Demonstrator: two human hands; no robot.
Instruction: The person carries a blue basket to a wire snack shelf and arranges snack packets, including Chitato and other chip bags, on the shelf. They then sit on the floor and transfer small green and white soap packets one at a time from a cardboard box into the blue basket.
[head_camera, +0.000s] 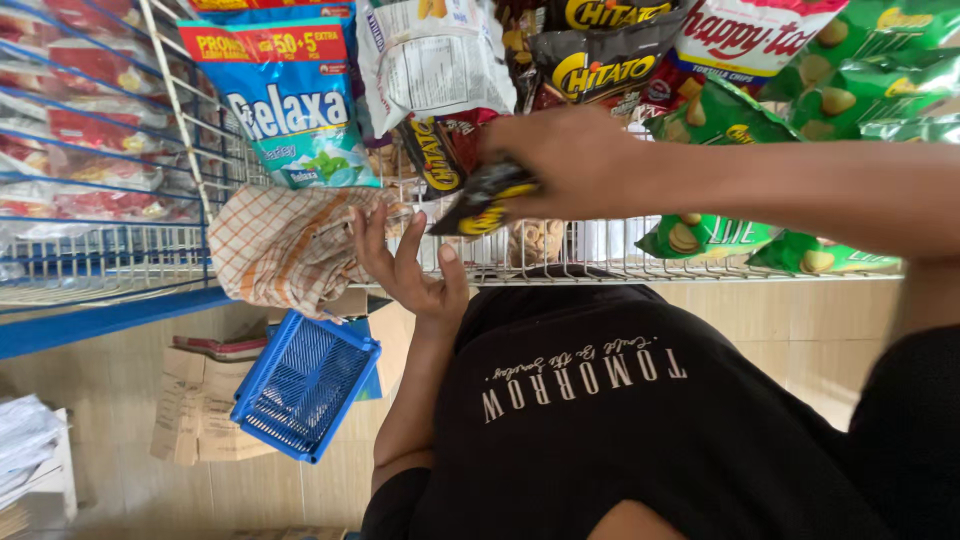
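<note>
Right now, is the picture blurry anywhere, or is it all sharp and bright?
In the head view, the light is even and bright with no strong shadows. The right hand and the dark snack packet it grips look smeared by motion. The left hand, open by the checked cloth, is sharper. The shiny green chip bags show some glare. The whole view looks upside down.

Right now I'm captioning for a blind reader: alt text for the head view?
A hand grips a dark snack bag at a wire shelf of snack bags; the other hand is open below, beside a checked cloth.
</note>
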